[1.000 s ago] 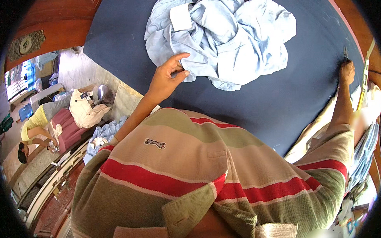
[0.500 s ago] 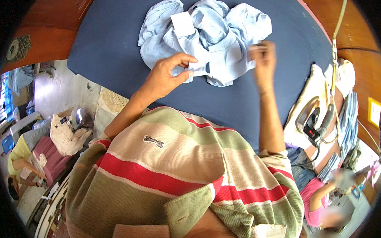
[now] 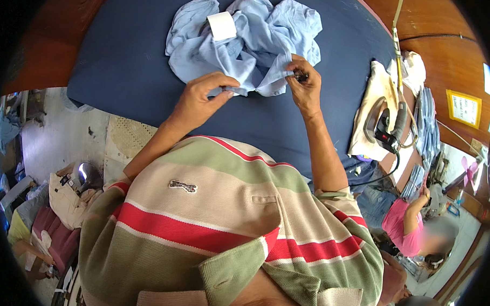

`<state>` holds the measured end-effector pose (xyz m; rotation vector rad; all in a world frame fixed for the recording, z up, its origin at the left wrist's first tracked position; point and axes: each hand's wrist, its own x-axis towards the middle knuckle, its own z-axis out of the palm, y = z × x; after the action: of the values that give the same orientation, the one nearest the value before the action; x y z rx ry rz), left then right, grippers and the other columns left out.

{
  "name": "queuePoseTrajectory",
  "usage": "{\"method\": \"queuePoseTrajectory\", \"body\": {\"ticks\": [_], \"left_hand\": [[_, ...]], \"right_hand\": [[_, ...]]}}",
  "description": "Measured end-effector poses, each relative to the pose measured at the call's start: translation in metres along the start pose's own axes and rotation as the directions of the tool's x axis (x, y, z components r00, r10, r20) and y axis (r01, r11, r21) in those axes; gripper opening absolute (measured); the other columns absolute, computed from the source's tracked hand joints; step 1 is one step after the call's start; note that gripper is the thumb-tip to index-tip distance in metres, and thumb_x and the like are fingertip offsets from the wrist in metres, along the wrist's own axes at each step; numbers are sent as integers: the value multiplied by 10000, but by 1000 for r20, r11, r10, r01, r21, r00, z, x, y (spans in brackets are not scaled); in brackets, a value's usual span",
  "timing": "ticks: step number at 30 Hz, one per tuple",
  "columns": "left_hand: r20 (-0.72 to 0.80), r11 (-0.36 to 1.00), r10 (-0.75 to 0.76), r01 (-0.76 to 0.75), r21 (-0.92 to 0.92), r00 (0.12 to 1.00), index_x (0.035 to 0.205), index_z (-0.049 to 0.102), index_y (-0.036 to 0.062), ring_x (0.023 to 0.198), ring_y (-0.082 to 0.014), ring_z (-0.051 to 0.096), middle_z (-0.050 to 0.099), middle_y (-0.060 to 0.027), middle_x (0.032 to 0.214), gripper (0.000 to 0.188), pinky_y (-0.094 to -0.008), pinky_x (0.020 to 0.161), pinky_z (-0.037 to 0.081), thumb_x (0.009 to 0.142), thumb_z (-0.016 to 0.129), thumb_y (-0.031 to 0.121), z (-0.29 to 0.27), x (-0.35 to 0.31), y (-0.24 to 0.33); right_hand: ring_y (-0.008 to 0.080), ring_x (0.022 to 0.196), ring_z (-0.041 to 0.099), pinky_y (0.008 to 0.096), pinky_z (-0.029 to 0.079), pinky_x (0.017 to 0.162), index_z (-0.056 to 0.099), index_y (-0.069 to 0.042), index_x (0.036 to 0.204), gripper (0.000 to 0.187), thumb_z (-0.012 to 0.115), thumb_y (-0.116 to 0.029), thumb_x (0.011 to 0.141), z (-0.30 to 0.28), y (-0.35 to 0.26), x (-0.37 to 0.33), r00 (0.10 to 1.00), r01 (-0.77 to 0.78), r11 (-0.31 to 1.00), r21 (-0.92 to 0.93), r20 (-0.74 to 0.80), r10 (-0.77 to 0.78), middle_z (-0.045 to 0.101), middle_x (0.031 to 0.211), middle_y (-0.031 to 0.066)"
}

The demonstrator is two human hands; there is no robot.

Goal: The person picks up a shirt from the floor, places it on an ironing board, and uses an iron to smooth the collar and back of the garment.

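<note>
A crumpled light blue garment (image 3: 205, 60) lies on the dark blue padded table (image 3: 124, 51) in front of me. On its upper left part rests a small white card or tag (image 3: 223, 26). My left hand (image 3: 203, 100) is closed, thumb and forefinger pinching the garment's near edge. My right hand (image 3: 307, 91) is closed too, its fingertips gripping the cloth a little further right. Tucked in that same palm is a small dark object (image 3: 300, 75), mostly hidden by the fingers; I cannot make out its kind.
An iron (image 3: 383, 123) with a cord lies on a cream cloth pad (image 3: 365, 114) to the right. Folded blue clothes (image 3: 427, 116) are beyond it. A person in pink (image 3: 404, 228) is at the lower right. Piled clothes (image 3: 68, 201) lie at the lower left.
My right hand has come left and now grips the cloth, closer to my left hand. The whole view has shifted slightly, with more of the right side showing.
</note>
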<state>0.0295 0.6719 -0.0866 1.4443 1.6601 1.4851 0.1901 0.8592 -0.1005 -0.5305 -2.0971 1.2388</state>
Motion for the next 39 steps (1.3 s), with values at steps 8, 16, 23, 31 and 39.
{"method": "queuePoseTrajectory", "body": {"ticks": [8, 16, 23, 31, 39], "left_hand": [[82, 976, 0, 18, -218, 997, 1045, 581, -3, 898, -123, 544, 575, -68, 1015, 279, -251, 827, 423, 768, 596, -30, -5, 15, 33], [150, 979, -89, 115, -168, 985, 1051, 585, 9, 888, -123, 557, 609, -73, 993, 300, -260, 809, 434, 755, 634, 21, 13, 25, 45], [-44, 903, 230, -197, 382, 972, 946, 595, -6, 776, -165, 589, 605, -83, 873, 240, -269, 724, 452, 723, 671, 41, 12, 29, 40], [101, 994, -58, 67, -90, 993, 901, 590, -4, 853, -148, 577, 595, -78, 931, 180, -255, 727, 459, 735, 657, 12, 17, 26, 36], [15, 957, -23, 26, -291, 1000, 867, 588, 3, 796, -120, 574, 594, -71, 888, 122, -234, 697, 470, 759, 642, 25, 24, 28, 23]], "right_hand": [[67, 647, 491, 183, 386, 569, 565, -18, 1068, 386, 552, 118, 708, -13, -44, -25, 951, -169, 982, 90, -245, 186, 610, 912, 66], [32, 583, 454, 183, 361, 511, 613, 13, 906, 192, 684, -85, 757, 13, -92, -16, 969, -245, 943, 227, 28, 245, 550, 671, -6], [70, 568, 490, 210, 379, 502, 607, 18, 788, 131, 678, -91, 768, 13, -92, -10, 945, -321, 892, 319, 38, 326, 557, 627, 12], [84, 571, 497, 218, 379, 503, 623, 25, 778, 129, 672, -95, 772, 8, -93, -3, 924, -377, 852, 364, 77, 376, 551, 618, 26], [52, 494, 449, 202, 338, 439, 629, 0, 779, 144, 671, -139, 779, 8, -87, 1, 897, -432, 840, 328, 63, 437, 550, 586, 10]]}}
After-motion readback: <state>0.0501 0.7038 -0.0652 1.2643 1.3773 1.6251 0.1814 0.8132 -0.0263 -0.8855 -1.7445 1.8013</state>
